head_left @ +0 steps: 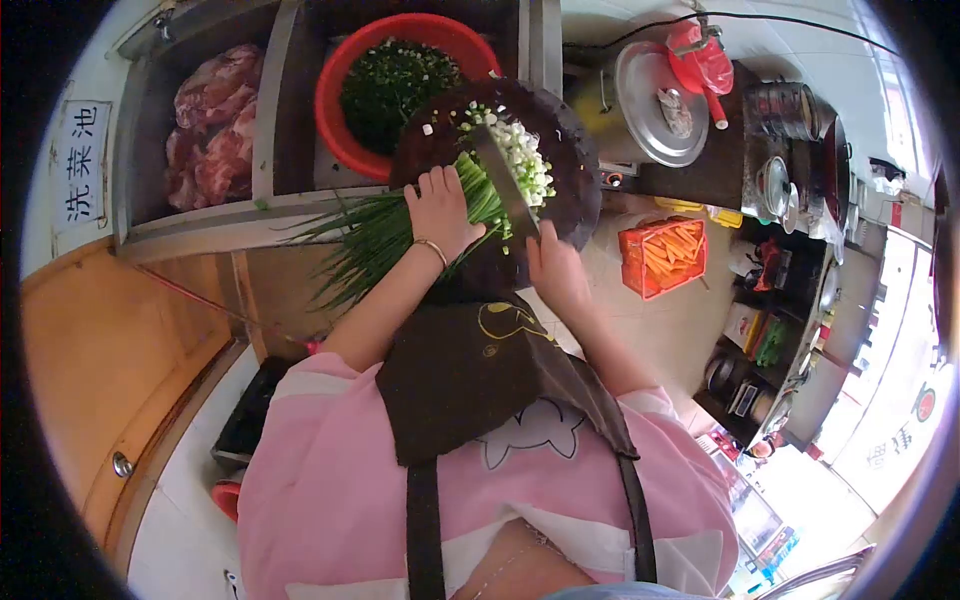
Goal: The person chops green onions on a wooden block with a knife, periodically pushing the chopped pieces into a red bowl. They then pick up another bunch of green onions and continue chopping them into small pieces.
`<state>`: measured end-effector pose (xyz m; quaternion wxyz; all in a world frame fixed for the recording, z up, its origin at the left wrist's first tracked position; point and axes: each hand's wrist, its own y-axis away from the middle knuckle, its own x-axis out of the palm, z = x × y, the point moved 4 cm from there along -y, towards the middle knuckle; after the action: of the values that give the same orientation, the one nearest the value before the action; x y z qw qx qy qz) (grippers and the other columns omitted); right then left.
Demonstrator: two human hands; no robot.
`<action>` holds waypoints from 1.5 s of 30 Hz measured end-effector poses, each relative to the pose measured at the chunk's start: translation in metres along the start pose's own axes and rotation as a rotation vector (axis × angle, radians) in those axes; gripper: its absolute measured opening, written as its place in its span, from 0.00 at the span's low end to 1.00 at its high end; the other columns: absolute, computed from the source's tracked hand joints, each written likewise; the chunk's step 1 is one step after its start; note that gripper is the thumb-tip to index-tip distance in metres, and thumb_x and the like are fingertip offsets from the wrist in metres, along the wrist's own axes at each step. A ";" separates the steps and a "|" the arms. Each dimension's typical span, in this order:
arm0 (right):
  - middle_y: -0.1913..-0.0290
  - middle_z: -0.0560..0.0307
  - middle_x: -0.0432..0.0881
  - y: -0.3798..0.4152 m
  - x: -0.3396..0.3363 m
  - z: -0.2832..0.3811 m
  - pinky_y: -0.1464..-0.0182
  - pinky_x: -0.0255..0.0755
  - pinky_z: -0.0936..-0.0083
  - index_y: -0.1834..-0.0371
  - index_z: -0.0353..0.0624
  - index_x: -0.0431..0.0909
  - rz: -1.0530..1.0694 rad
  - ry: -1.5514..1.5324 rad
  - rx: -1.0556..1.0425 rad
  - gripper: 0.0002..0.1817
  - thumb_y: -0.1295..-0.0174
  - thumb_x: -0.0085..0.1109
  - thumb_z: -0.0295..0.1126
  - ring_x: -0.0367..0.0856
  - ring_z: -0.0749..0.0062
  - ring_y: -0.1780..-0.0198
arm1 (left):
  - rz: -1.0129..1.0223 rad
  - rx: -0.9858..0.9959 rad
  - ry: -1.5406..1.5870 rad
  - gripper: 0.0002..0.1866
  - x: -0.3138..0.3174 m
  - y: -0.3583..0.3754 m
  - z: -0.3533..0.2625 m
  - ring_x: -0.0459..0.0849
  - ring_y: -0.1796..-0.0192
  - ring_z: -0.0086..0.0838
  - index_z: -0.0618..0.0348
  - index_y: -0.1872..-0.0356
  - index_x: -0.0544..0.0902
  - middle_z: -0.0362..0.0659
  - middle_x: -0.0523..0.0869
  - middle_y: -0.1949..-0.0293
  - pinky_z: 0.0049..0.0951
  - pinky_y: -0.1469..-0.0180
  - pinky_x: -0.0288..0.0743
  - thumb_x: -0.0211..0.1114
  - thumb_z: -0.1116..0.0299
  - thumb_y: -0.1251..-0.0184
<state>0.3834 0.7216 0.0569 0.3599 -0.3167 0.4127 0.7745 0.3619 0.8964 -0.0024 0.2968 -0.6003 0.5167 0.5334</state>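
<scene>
— Left hand (440, 212) pressing down on the bundle of green onions (385, 232), fingers curled together over the stalks, bracelet on the wrist. Stalks lying across the dark round chopping board (572, 170), leafy ends hanging off toward the left, over the edge of the metal sink (265, 130).

— And the right hand (556, 268)?

— Wrapped tight around the handle of the cleaver (505, 185), blade set across the stalks just beside the left fingertips. Chopped pieces (525, 158) piled on the far side of the blade, white and pale green.

— Advice for cutting well here?

— Probably best to keep the left fingertips tucked back, knuckles against the flat of the blade – very little room between them now. Also to hold the bundle tight, so no stalk rolls out. Short, even strokes, blade tip low on the board.

— Anything near the board?

— Red basin (400, 85) just behind, already with chopped greens inside. Raw meat (212, 122) in the left sink compartment. Orange crate of carrot sticks (662, 255) on the floor to the right, and a metal pot lid (655, 100) beyond the board.

— Risk?

— Maybe the long overhanging ends – could pull the bundle crooked.
</scene>
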 end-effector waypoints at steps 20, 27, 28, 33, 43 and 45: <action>0.69 0.32 0.81 -0.062 0.057 -0.012 0.61 0.74 0.46 0.52 0.38 0.66 -0.005 0.031 0.008 0.13 0.36 0.47 0.34 0.81 0.35 0.64 | 0.084 0.053 -0.056 0.62 0.002 0.016 -0.002 0.65 0.35 0.48 0.67 0.30 0.55 0.57 0.65 0.36 0.58 0.36 0.59 0.79 0.45 0.65; 0.74 0.32 0.79 -0.011 0.011 -0.001 0.65 0.71 0.44 0.53 0.35 0.65 -0.087 -0.064 -0.048 0.14 0.33 0.48 0.34 0.79 0.34 0.68 | 0.074 0.033 -0.029 0.58 0.006 0.016 -0.001 0.68 0.38 0.44 0.66 0.32 0.57 0.54 0.67 0.37 0.55 0.40 0.63 0.78 0.47 0.63; 0.76 0.32 0.78 -0.002 0.009 0.001 0.68 0.70 0.44 0.54 0.33 0.65 -0.091 -0.097 -0.096 0.13 0.34 0.50 0.33 0.79 0.34 0.70 | 0.076 0.036 -0.027 0.58 0.005 0.015 -0.001 0.68 0.38 0.44 0.66 0.32 0.57 0.54 0.67 0.37 0.55 0.40 0.63 0.78 0.47 0.63; 0.76 0.32 0.78 0.003 0.045 -0.011 0.68 0.72 0.43 0.53 0.36 0.63 -0.002 0.040 0.003 0.12 0.33 0.48 0.32 0.79 0.34 0.71 | 0.111 0.025 -0.027 0.57 0.004 0.012 -0.002 0.68 0.39 0.43 0.66 0.32 0.58 0.52 0.68 0.39 0.52 0.41 0.64 0.78 0.47 0.63; 0.72 0.32 0.80 -0.086 0.062 -0.002 0.62 0.73 0.44 0.53 0.34 0.65 -0.114 -0.076 -0.126 0.13 0.34 0.47 0.32 0.80 0.34 0.67 | 0.103 0.095 -0.017 0.55 0.001 0.010 0.004 0.68 0.38 0.41 0.65 0.33 0.60 0.51 0.68 0.38 0.52 0.39 0.63 0.78 0.49 0.63; 0.73 0.32 0.80 -0.082 0.050 -0.006 0.62 0.73 0.44 0.55 0.34 0.65 -0.113 -0.078 -0.097 0.13 0.34 0.47 0.33 0.80 0.33 0.67 | 0.136 0.239 -0.020 0.54 0.004 0.014 0.003 0.67 0.37 0.41 0.65 0.33 0.61 0.50 0.69 0.37 0.51 0.38 0.62 0.77 0.50 0.62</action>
<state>0.4246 0.7642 -0.0190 0.4030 -0.3262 0.3421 0.7837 0.3472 0.8940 -0.0040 0.3348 -0.5190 0.6130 0.4928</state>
